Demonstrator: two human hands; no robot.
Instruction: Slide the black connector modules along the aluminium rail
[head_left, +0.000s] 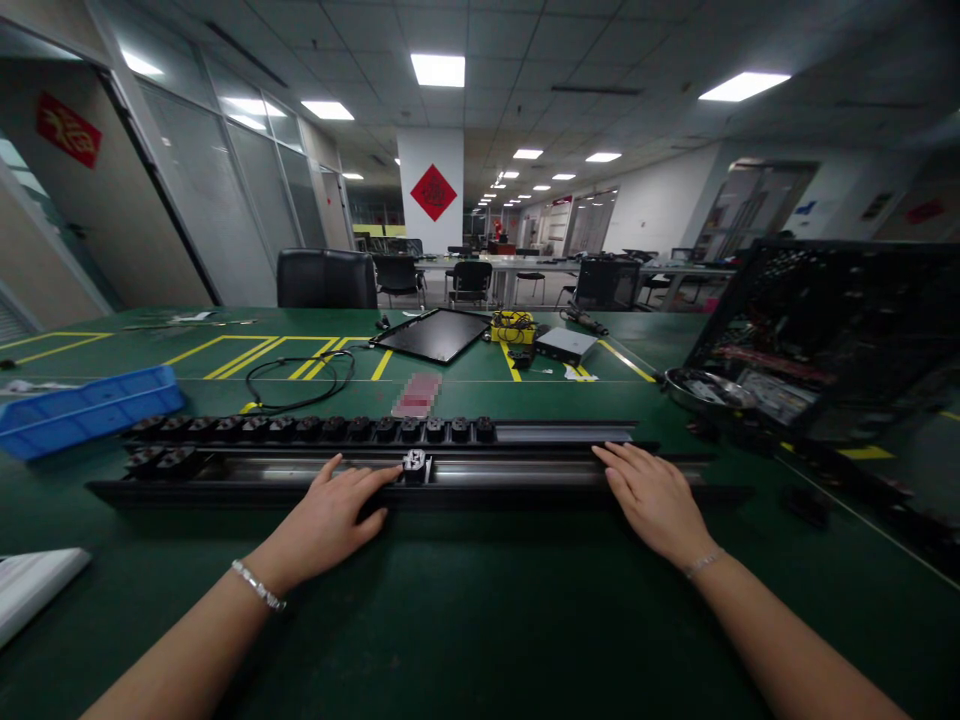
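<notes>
A long black metal channel lies across the green table in front of me. In its groove sits a black socket module with a pale, shiny face. My left hand rests over the channel, fingers stretched, the index fingertip touching the module's left side. Farther right, my right hand lies flat with fingers extended on the channel's far edge. Two dark socket modules sit at the channel's left end. Just behind runs a second channel, its left and middle parts filled with a row of similar modules.
A blue bin stands at the left, near a coiled black cable. Behind lie a flat black panel, a yellow box and a grey box. At right are a metal bowl and an open computer case.
</notes>
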